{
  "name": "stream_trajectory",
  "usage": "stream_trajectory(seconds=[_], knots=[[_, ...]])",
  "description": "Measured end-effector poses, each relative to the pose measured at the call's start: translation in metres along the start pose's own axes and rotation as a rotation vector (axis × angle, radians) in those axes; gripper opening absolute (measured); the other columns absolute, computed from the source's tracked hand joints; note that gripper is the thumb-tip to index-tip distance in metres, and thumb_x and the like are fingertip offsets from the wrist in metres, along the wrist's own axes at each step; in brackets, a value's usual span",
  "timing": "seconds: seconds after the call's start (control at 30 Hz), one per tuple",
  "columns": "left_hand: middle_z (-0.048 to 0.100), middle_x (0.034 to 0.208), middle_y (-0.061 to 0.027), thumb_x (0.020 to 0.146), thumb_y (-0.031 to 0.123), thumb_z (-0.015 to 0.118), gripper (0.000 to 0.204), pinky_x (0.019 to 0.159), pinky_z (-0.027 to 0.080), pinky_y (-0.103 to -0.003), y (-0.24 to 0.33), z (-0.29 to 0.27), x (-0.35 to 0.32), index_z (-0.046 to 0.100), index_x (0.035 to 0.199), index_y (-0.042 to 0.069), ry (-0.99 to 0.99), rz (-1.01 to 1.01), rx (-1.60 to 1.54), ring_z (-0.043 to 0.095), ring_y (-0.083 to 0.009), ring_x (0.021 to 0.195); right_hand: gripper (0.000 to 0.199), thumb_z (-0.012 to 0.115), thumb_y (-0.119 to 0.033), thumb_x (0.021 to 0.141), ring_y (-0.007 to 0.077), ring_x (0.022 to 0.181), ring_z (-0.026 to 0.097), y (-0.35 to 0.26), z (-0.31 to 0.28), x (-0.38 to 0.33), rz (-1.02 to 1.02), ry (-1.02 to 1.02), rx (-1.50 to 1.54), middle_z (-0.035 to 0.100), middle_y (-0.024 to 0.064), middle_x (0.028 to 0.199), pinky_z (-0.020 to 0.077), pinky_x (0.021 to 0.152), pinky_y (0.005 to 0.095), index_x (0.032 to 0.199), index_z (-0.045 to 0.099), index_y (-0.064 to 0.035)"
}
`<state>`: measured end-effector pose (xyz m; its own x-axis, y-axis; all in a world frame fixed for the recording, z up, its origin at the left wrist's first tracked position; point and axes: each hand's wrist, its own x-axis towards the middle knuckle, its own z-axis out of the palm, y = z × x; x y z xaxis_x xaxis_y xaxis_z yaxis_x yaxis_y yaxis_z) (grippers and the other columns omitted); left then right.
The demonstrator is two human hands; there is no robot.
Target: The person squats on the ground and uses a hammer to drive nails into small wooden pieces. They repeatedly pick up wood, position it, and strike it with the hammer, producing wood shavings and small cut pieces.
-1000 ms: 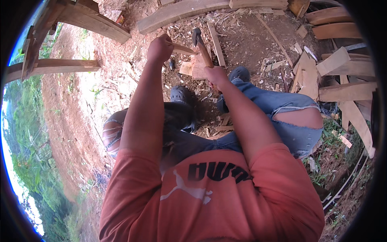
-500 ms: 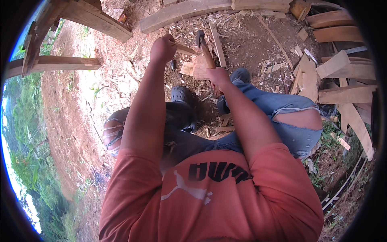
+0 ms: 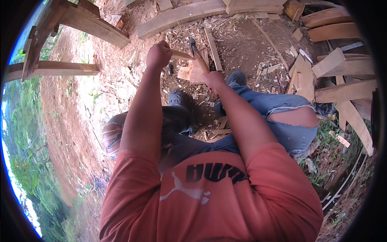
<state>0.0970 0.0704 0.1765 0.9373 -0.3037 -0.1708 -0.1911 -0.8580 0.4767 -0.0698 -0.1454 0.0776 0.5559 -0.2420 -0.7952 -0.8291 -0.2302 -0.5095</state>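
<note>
A long beam (image 3: 189,14) is seen lying across the top of the reddish dirt ground (image 3: 68,121), with wood chips (image 3: 238,44) scattered below it. A timber frame (image 3: 60,36) is seen at upper left. Planks (image 3: 342,80) are piled at the right, some overlapping. A thin stick (image 3: 271,42) lies slanted on the dirt. Grass (image 3: 24,173) is seen at the left edge, and thin cables (image 3: 342,185) at lower right.

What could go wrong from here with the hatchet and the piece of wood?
The left hand grips the wood piece close to the hatchet held by the right hand, so a glancing stroke might reach the fingers. The feet in grey clogs sit just below the work, where a slipped blade or flying chip could land.
</note>
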Motion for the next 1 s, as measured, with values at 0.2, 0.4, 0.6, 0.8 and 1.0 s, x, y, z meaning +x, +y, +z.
stream_trajectory(seconds=[0.2, 0.4, 0.6, 0.8, 1.0], knots=[[0.080, 0.103, -0.0162, 0.088, 0.024, 0.079, 0.026, 0.088, 0.061, -0.048, 0.005, 0.000, -0.001, 0.074, 0.109, 0.010, -0.015, -0.026, 0.000, 0.077, -0.0357, 0.096, 0.052, 0.066, -0.043, 0.090, 0.0367, 0.067, 0.075, -0.022, -0.005, 0.002, -0.267, 0.191, 0.117, 0.073, 0.0214, 0.074, 0.0583, 0.065, 0.0468, 0.097, 0.074, 0.0083], [0.079, 0.103, -0.0169, 0.087, 0.026, 0.078, 0.028, 0.090, 0.060, -0.047, 0.007, -0.005, 0.003, 0.074, 0.110, 0.010, -0.017, -0.027, 0.002, 0.077, -0.0354, 0.098, 0.044, 0.064, -0.038, 0.092, 0.0312, 0.063, 0.074, 0.046, -0.001, 0.001, -0.091, 0.088, -0.251, 0.072, 0.0194, 0.072, 0.0576, 0.061, 0.0457, 0.090, 0.074, 0.0057], [0.079, 0.098, -0.0170, 0.087, 0.032, 0.076, 0.031, 0.088, 0.060, -0.045, -0.002, -0.006, -0.008, 0.074, 0.109, 0.009, -0.051, -0.085, -0.080, 0.077, -0.0339, 0.095, 0.034, 0.063, -0.029, 0.094, 0.0267, 0.049, 0.065, 0.039, -0.001, -0.015, 0.063, -0.048, -0.106, 0.067, 0.0155, 0.067, 0.0532, 0.049, 0.0445, 0.081, 0.069, 0.0019], [0.078, 0.100, -0.0130, 0.092, 0.019, 0.081, 0.025, 0.076, 0.062, -0.035, 0.014, -0.072, 0.008, 0.072, 0.108, 0.002, 0.042, -0.116, -0.634, 0.075, -0.0183, 0.090, 0.031, 0.062, -0.028, 0.097, 0.0242, 0.049, 0.057, 0.045, -0.013, 0.005, 0.167, -0.313, 0.653, 0.054, 0.0079, 0.059, 0.0525, 0.048, 0.0449, 0.075, 0.053, -0.0092], [0.073, 0.117, -0.0052, 0.105, 0.024, 0.069, 0.010, 0.079, 0.060, -0.032, 0.015, -0.186, -0.020, 0.066, 0.110, 0.015, 0.113, -0.007, -1.617, 0.071, -0.0191, 0.097, 0.031, 0.060, -0.025, 0.101, 0.0298, 0.047, 0.057, 0.031, 0.005, 0.033, 0.059, -0.315, 0.406, 0.055, 0.0128, 0.059, 0.0531, 0.050, 0.0506, 0.076, 0.056, -0.0060]])
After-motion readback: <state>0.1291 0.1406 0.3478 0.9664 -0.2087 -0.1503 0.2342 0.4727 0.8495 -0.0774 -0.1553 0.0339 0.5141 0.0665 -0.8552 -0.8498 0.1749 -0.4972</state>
